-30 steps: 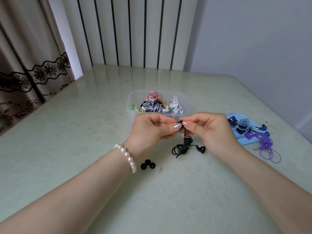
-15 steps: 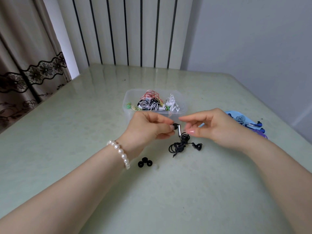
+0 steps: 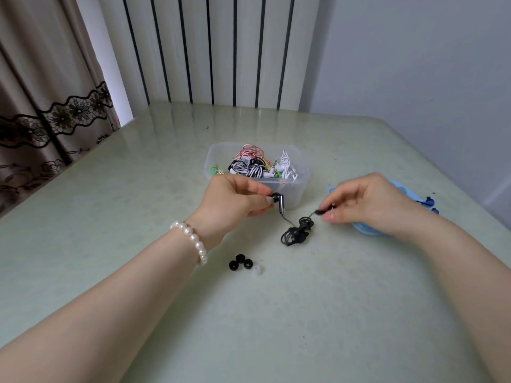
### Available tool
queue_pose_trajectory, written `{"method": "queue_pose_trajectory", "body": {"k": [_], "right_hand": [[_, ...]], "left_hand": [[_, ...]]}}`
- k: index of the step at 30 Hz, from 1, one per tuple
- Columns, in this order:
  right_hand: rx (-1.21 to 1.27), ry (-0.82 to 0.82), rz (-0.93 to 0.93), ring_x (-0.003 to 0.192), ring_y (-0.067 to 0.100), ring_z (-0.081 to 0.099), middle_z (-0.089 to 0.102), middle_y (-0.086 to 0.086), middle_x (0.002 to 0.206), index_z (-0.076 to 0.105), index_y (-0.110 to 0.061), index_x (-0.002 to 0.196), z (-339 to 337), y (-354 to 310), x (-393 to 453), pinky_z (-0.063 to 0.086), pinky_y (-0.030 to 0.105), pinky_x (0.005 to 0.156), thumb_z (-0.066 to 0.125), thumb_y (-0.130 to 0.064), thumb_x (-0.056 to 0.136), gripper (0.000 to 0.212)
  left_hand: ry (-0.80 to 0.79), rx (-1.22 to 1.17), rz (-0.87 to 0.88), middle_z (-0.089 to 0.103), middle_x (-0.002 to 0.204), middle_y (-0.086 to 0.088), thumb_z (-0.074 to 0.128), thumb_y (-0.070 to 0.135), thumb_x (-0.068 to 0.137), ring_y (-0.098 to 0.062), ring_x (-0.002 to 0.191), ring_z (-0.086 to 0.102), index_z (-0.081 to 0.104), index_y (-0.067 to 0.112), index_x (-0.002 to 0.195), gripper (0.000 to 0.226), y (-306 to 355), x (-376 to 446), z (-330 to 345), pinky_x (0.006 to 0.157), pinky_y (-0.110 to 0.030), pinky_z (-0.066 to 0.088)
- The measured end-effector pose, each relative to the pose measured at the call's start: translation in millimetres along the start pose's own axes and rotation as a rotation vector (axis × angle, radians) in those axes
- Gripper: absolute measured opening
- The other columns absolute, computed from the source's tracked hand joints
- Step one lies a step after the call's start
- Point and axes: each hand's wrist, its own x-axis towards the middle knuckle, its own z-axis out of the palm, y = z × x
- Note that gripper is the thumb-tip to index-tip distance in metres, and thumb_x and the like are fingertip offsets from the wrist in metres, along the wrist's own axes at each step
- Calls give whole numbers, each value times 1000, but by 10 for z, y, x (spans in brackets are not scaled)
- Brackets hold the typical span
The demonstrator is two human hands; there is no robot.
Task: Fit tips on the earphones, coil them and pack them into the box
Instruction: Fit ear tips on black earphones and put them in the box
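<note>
Left hand [image 3: 235,199] grip pinches one black earbud [image 3: 278,201] with tip fitted; right hand [image 3: 367,204] grip pinches the other earbud [image 3: 322,211]. Black cable bundle [image 3: 297,232] lies on desk [image 3: 138,217] between hands, 6 o'clock of clear box [image 3: 300,164] holding coiled earphones. Loose tips [image 3: 240,262] at 7 o'clock of bundle.

Your left hand [image 3: 235,197] pinches one black earbud [image 3: 278,200]; your right hand [image 3: 367,203] pinches the other [image 3: 320,212]; coiled cable [image 3: 296,232] rests on table [image 3: 138,217]; box [image 3: 300,164] behind.
</note>
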Motion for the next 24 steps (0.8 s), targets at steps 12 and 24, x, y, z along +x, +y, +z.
{"method": "queue_pose_trajectory", "body": {"k": [12,24], "right_hand": [[815,266,-139,55,9,57,66,-1,60,71,-19,60,103,1,103,46,17,54,90,-41,26,45],[762,234,15,51,11,63,64,0,55,59,-7,77,369,-80,54,50,18,50,66,-4,56,22]], "left_hand": [[-119,120,-36,68,72,-7,69,-5,74,-11,60,65,66,4,78,10,-11,-10,-15,72,-28,56],[-574,1000,87,54,41,22,81,14,66,8,43,49,74,13,76,12,297,-155,-259,45,-3,31]]}}
